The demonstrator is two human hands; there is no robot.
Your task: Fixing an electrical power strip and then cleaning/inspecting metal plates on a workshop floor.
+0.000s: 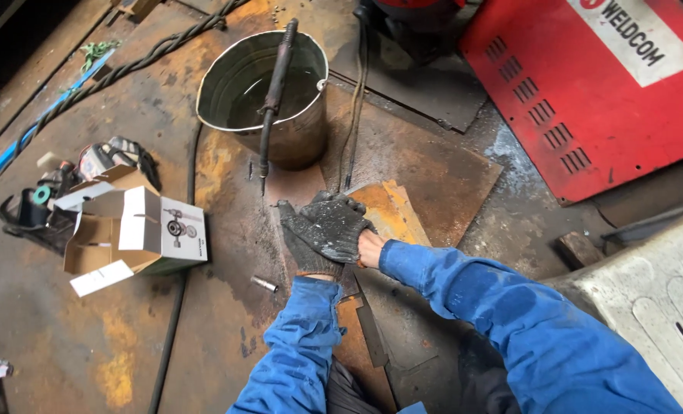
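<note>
Blue sleeves fill the near edge of the view, one rising from the bottom centre and one coming in from the right, and they meet over a rusty steel floor plate (226, 230). Both hands wear dark grey knitted gloves, soiled pale across the backs. The left hand (304, 247) lies low with its fingers stretched out and relaxed, pointing to the far side. The right hand (340, 222) lies across it from the right, a strip of bare wrist showing at the cuff, its fingers bent over the back of the left glove. Whether they pinch the fabric or only rest on it cannot be told. The work in hand looks like settling the left glove, with both hands pressed together just above the plate. Seating it further would seem to call for a firm pinch at the cuff while the left fingers stay spread. An orange-rusted sheet (393, 208) lies just right of the hands, partly under them. Beyond them stands a metal bucket (299, 138) holding dark water, with a long rod-like tool (277, 80) leaning out over its near rim. A small metal cylinder (264, 284) lies on the plate left of the left sleeve. Farther left sits an open cardboard box (138, 226), with a black cable (174, 326) running past it, and a red machine housing (587, 100) occupies the far right.
</note>
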